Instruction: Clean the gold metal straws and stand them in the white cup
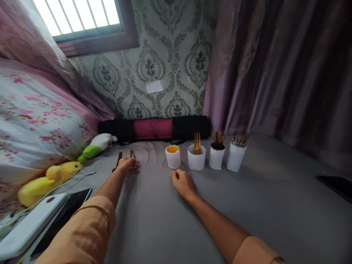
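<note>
My left hand (127,165) reaches over the left part of the grey sheet, fingers partly spread. Beside it are thin brown sticks (119,160), and more sticks (132,153) show just past its fingers; whether it touches them is unclear. My right hand (183,184) rests on the sheet, curled into a loose fist, with nothing visible in it. Just beyond it stands a white-wrapped cup with a yellow inside (173,160). To its right are a white cup (196,162) with golden sticks (197,143), a dark-lined white cup (216,159) with orange-brown sticks, and a taller white-wrapped jar (235,158) with brown sticks.
A black and maroon roll (154,129) lies along the wall. On the left are a yellow plush toy (41,187), a white and green plush toy (96,146), a white device (34,223), a dark tablet or phone (64,218) and a cable. A dark flat object (337,186) lies far right.
</note>
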`<move>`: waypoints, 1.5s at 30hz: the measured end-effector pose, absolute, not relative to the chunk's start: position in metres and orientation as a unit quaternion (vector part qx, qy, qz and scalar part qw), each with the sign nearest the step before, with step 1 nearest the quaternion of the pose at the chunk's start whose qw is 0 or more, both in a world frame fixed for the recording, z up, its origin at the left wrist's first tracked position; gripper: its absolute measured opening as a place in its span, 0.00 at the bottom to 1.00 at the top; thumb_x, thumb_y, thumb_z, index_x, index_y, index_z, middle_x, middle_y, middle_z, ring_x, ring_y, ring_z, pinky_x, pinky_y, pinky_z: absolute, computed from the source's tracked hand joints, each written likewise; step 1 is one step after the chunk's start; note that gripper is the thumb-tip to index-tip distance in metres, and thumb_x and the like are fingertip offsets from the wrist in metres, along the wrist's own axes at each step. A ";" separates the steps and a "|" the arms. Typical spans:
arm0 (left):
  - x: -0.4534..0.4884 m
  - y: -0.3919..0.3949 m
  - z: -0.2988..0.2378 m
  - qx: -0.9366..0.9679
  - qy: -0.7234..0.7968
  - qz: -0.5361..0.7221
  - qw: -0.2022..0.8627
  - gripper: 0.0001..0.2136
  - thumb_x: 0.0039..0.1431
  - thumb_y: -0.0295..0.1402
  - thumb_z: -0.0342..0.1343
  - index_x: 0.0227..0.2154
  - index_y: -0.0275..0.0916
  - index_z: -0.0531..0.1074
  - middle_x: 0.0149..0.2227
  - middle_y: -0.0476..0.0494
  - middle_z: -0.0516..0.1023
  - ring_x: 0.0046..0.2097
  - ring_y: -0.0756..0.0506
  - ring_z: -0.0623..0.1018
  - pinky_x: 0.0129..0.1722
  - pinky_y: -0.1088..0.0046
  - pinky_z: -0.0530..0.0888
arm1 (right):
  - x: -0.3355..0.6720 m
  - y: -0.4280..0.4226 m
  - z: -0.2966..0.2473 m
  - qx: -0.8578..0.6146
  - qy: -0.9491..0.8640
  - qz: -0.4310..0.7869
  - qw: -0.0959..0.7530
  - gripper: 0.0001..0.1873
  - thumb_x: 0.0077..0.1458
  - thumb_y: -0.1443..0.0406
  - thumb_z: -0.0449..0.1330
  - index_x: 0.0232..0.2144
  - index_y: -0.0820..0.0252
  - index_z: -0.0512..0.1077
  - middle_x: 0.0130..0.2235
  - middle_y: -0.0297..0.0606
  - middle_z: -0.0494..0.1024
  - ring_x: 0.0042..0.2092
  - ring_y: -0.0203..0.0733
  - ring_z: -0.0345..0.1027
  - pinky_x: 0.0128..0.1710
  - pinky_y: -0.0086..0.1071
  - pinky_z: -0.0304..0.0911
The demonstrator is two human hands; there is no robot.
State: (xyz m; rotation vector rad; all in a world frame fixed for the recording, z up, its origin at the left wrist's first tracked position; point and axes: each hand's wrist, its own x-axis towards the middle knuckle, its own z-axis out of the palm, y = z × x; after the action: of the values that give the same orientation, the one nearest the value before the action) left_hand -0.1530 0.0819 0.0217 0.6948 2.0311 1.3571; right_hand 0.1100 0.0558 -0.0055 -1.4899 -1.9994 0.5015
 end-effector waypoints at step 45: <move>-0.078 0.045 -0.002 0.177 0.460 0.716 0.494 0.07 0.50 0.17 0.50 0.31 0.29 0.69 0.26 0.42 0.74 0.24 0.55 0.71 0.23 0.82 0.70 | 0.110 0.062 -0.014 -0.523 -0.763 0.181 0.333 0.18 0.54 0.59 0.45 0.22 0.59 0.69 0.24 0.38 0.74 0.25 0.34 0.62 0.24 0.27 0.44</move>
State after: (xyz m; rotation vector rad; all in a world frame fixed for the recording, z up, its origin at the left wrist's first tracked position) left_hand -0.0777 0.0446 -0.0018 0.4293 1.1143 1.7367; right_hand 0.1104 0.0620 -0.0140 -1.3660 -1.9929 0.4734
